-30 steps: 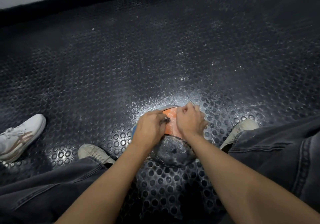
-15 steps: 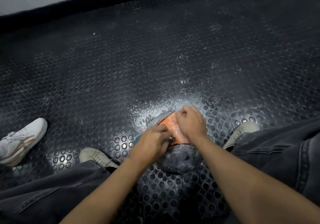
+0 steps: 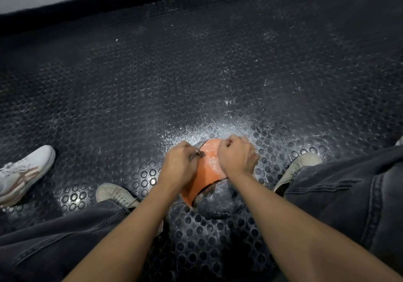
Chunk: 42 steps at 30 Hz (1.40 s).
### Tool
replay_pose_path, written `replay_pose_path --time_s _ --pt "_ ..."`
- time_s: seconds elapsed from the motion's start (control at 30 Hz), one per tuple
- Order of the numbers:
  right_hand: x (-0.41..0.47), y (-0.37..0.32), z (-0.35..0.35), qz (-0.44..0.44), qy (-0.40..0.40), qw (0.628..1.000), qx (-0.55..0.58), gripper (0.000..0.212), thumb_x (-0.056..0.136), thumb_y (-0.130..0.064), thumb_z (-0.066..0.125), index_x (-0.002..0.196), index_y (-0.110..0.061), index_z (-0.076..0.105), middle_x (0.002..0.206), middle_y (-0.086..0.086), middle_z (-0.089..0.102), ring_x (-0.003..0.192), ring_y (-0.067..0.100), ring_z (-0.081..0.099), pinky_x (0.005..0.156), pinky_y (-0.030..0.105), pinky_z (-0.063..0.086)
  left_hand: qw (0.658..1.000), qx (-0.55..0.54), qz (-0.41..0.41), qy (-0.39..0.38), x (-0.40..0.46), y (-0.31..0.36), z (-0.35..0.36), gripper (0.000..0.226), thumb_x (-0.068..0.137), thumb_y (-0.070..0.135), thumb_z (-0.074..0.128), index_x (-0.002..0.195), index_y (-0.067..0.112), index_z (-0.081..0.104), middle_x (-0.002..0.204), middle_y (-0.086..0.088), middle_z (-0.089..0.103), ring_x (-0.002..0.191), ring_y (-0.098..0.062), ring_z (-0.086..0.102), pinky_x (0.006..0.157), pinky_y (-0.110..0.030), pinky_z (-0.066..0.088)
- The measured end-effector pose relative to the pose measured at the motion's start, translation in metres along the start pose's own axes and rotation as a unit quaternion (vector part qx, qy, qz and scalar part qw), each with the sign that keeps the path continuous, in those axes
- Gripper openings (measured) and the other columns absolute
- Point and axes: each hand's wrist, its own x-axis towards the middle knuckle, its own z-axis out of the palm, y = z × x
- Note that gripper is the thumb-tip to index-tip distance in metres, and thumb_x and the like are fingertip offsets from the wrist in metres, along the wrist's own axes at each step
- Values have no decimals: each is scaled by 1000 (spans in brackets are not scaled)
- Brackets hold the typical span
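Left hand (image 3: 181, 166) pinches scrubber (image 3: 194, 156); right hand (image 3: 236, 157) grips ball (image 3: 210, 170), lower centre. Brace firmly, use short strokes.

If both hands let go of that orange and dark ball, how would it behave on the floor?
Being round, the ball would probably roll on the studded floor; the left hand, pinching a small dark wad, and the right hand both rest on it. Its orange panel looks glossy and speckled, so possibly slippery.
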Motion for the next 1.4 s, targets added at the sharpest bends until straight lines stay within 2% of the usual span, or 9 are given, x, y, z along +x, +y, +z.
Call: replay_pose_path --time_s 0.23,0.37,0.57,0.7,0.87,1.0,1.2,1.33,1.4 --pt "10 4 -6 -18 -17 999 21 29 99 -35 39 90 -20 63 90 -2 59 84 19 57 97 44 42 993 -27 97 -56 -40 10 -1 14 87 13 67 98 15 76 93 6 64 73 -9 61 68 -15 52" --pt "0 -1 -2 61 -13 997 39 25 95 -40 44 105 -25 62 114 -1 58 102 23 52 97 44 32 999 -31 19 11 -23 7 3 12 89 14 66 98 12 74 91 12 57 72 -1 52 63 -3 40" --pt "-4 3 -3 13 -39 998 44 24 100 -39 42 89 -24 58 94 -4 57 92 19 53 96 41 34 997 -45 59 -22 -47 4 6 16 84 11 71 100 12 74 91 7 61 73 -3 56 69 -10 46" --pt "-2 1 -4 -18 -44 998 51 21 100 -37 46 84 -27 55 89 -6 58 89 17 56 93 37 31 997 -50 -46 23 -21 0 8 10 90 19 66 94 14 74 87 10 59 74 5 51 69 -2 40" --pt "10 7 -7 -37 -59 995 66 22 98 -35 50 84 -24 64 86 -6 59 79 14 55 94 45 47 996 -55 56 -51 -45 10 3 14 88 14 66 100 18 73 94 11 58 79 2 53 75 -9 45" --pt "7 1 -7 -50 -58 995 62 22 97 -33 52 77 -27 60 83 -7 58 78 15 56 91 45 49 997 -55 -56 21 -18 7 3 12 91 22 64 92 14 73 82 12 52 69 5 46 67 -3 39" --pt "8 -5 -5 -42 -59 996 57 25 97 -29 48 84 -21 67 78 -3 62 75 19 61 85 46 53 997 -40 32 -52 -42 3 -2 13 89 13 65 98 15 74 89 12 56 72 9 48 72 2 37" --pt "4 -8 -5 -43 -57 997 38 24 98 -29 48 85 -22 67 84 -2 63 81 20 60 92 40 46 996 -44 -77 23 -24 -6 -1 12 90 17 65 88 8 74 83 5 60 67 3 48 67 -1 37" --pt "4 -7 -5 -41 -53 997 40 25 99 -30 47 86 -21 67 82 -3 62 78 19 60 90 41 48 998 -38 -51 7 -35 -4 1 11 90 17 65 90 12 74 84 8 60 70 1 52 69 -2 40"
